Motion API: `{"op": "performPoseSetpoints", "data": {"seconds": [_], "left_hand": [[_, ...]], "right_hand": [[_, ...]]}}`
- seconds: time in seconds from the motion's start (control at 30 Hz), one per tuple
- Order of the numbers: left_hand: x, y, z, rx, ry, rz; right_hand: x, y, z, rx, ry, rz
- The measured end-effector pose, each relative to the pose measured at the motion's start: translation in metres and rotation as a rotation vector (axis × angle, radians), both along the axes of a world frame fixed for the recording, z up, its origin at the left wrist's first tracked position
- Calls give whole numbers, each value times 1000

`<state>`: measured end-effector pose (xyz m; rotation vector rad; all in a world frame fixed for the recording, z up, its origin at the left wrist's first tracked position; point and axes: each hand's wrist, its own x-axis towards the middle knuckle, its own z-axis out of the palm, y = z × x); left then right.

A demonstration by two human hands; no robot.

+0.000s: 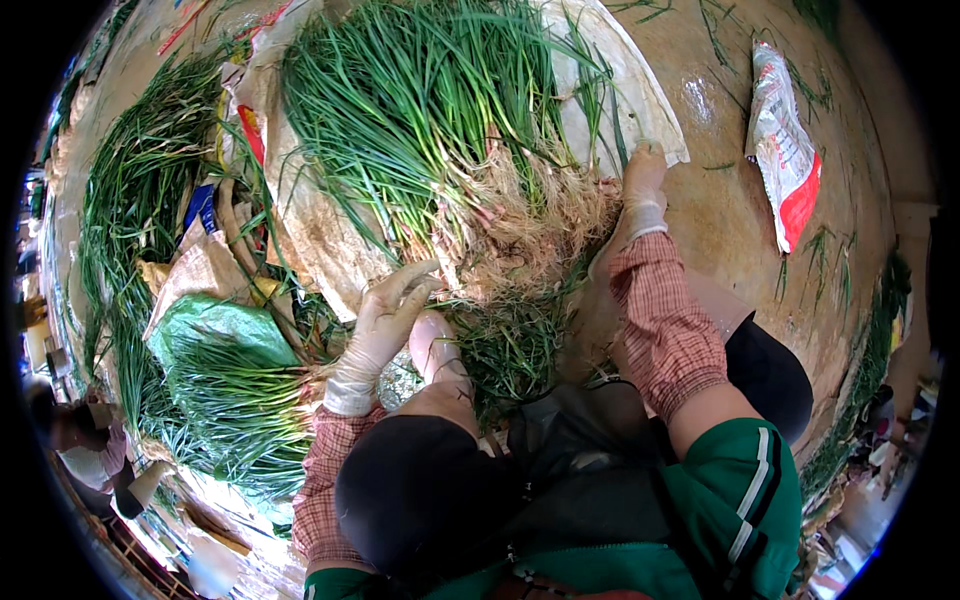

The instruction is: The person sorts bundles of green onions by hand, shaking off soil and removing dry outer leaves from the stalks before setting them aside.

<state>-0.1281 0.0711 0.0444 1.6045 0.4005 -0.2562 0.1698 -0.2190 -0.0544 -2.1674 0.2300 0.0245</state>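
Note:
A big heap of green onions (430, 110) lies in front of me, leaves away from me and tangled pale roots (540, 215) toward me. It rests on a flattened whitish sack (640, 110). My left hand (385, 318), in a thin pale glove, is beside the near-left edge of the roots, fingers stretched and slightly apart, holding nothing visible. On the right, my gloved right hand (645, 185) is at the sack's right edge, fingers closed beside a green leaf; what they grip is too small to make out. Loose leaf scraps (510, 345) lie between my legs.
A smaller bunch of green onions (235, 405) lies on green plastic (215, 330) to my left. Beyond it is a long pile of leaves (130, 260). A crumpled silver-and-red bag (783, 145) lies on the wet floor (715, 190) at right. Another person (95, 450) is at far left.

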Motion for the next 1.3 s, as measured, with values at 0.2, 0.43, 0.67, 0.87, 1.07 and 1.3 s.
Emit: {"op": "performPoseSetpoints", "data": {"seconds": [0.2,0.43,0.67,0.87,1.07,1.3], "left_hand": [[15,-18,-36,-157,-1,28],[31,-27,-44,-227,91,152],[36,-17,-30,-157,67,138],[29,-12,-35,-175,99,189],[17,-4,-36,-191,119,181],[37,-8,-8,-272,9,121]], "right_hand": [[20,11,-58,-867,358,402],[65,-66,-101,-905,223,610],[64,-38,-72,-20,261,160],[119,50,-72,66,-34,420],[93,101,-53,-871,-48,608],[39,44,49,860,100,209]]}}
